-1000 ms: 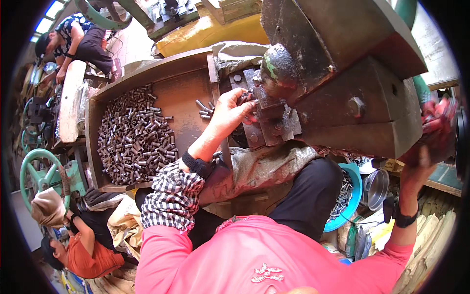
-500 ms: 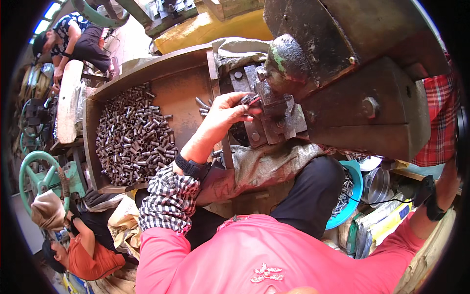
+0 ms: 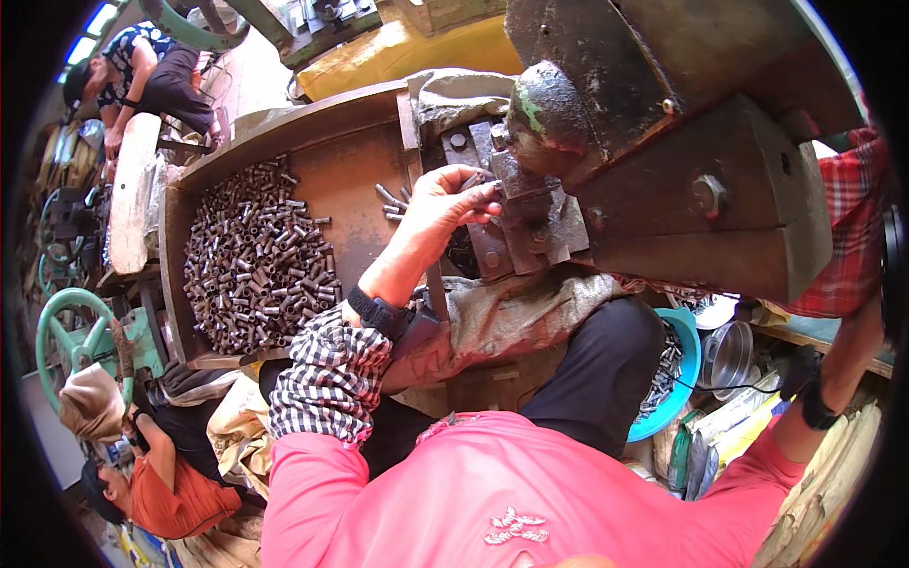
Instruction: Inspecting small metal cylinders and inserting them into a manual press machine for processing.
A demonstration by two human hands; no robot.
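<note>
My left hand (image 3: pixel 453 204) is pinched closed at the metal die block (image 3: pixel 530 213) of a heavy dark press (image 3: pixel 701 189). Between thumb and fingers shows the end of a small metal tube (image 3: pixel 481 179), close to the die's left edge. Just left of that hand, a few loose tubes (image 3: pixel 389 200) lie at the end of a rusty tray (image 3: pixel 350 156). A large heap of short metal tubes (image 3: pixel 256 265) fills the tray's left part. My right forearm (image 3: pixel 846 364) reaches up along the right edge, its hand hidden from sight.
A turquoise basin (image 3: pixel 689 383) holding metal pieces stands right of my knee, beside a clear round container (image 3: pixel 729 360). Grey cloth (image 3: pixel 521 312) hangs below the die. Red plaid cloth (image 3: pixel 847 227) is behind the press. Two people work at left, near a green handwheel (image 3: pixel 83 331).
My left fingers have drawn together at the die, and a reddish bit seen at the fingertips no longer shows. My right forearm has shifted slightly. The view has moved a little.
</note>
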